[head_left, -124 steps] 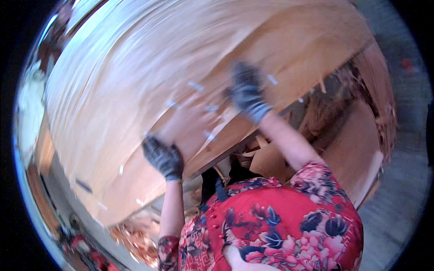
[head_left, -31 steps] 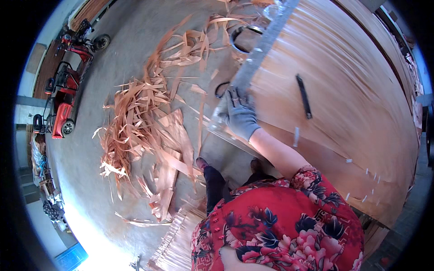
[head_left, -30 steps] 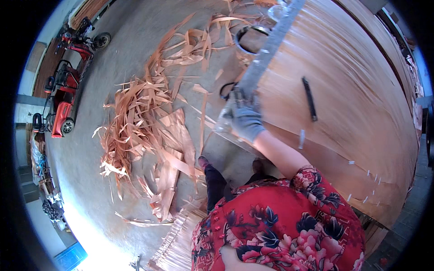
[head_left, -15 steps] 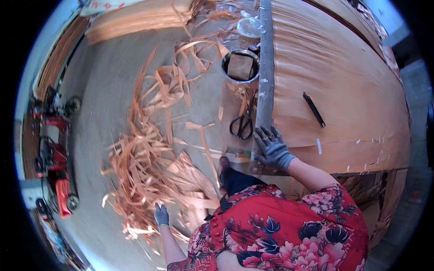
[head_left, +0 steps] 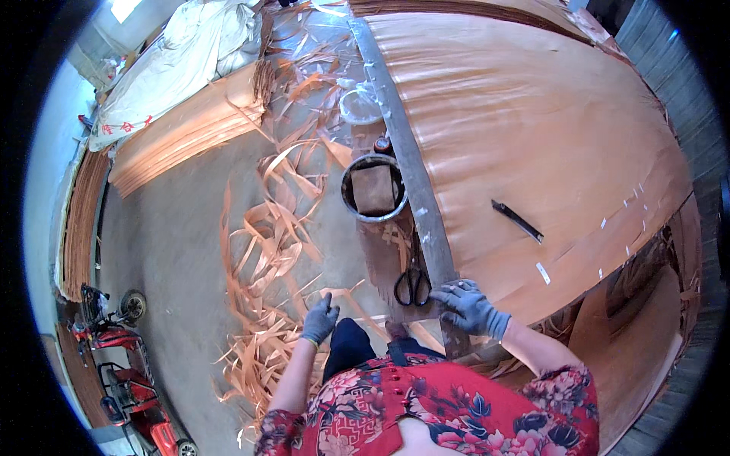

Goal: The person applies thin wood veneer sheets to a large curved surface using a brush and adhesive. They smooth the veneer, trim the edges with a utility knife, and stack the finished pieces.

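Note:
My right hand (head_left: 473, 308), in a grey glove, rests with its fingers spread over the near end of the grey wooden edge board (head_left: 414, 167). Just left of its fingertips lie black-handled scissors (head_left: 411, 287) on a low brown plank or bench. My left hand (head_left: 320, 319), also gloved, hangs above the loose veneer strips (head_left: 262, 361) with nothing visible in it and its fingers loosely extended. On the stack of thin wood veneer sheets (head_left: 547, 137) to the right lies a black utility knife (head_left: 517, 220).
A metal bowl (head_left: 346, 205) holding a brown block (head_left: 373, 190) stands beside the board, with a clear plastic basin (head_left: 360, 106) beyond. Veneer strips litter the floor. A veneer stack (head_left: 190, 125) under a white sheet (head_left: 186, 64) is at far left; a red wheeled vehicle (head_left: 141, 372) stands near left.
My view has shifted, showing more of the far end. My left hand has risen from low beside the strip pile to in front of my body. The right hand stays on the board's end.

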### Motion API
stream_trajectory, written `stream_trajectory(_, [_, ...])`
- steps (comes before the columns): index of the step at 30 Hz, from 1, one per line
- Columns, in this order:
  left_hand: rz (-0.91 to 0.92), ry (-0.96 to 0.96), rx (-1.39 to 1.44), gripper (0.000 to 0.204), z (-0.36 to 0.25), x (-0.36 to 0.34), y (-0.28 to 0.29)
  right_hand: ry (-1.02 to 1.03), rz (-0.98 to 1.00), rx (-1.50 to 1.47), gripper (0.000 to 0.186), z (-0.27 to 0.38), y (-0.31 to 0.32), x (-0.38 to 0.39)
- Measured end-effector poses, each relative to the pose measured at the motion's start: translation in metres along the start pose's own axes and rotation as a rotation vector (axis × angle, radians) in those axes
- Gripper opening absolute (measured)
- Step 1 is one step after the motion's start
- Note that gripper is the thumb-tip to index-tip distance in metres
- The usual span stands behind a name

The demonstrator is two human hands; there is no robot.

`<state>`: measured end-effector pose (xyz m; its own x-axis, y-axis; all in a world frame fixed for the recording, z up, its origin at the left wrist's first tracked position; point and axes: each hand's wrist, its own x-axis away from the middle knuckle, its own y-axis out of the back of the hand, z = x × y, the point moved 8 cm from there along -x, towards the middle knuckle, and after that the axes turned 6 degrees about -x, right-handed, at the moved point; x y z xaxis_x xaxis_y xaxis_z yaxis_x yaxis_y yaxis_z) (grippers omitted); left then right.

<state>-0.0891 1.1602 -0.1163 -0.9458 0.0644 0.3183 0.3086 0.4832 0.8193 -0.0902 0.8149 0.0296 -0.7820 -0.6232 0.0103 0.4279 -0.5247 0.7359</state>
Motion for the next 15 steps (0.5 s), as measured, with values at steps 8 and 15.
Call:
stream_trajectory(8, [-0.073,-0.087,0.504,0.048,-0.01,-0.234,0.09,-0.349,-0.687,0.136,0.046,-0.057,0.103,-0.128])
stream_trajectory(15, [-0.103,-0.067,0.748,0.054,0.0,-0.433,0.125,-0.774,-0.711,0.659,0.047,-0.128,0.106,-0.188])
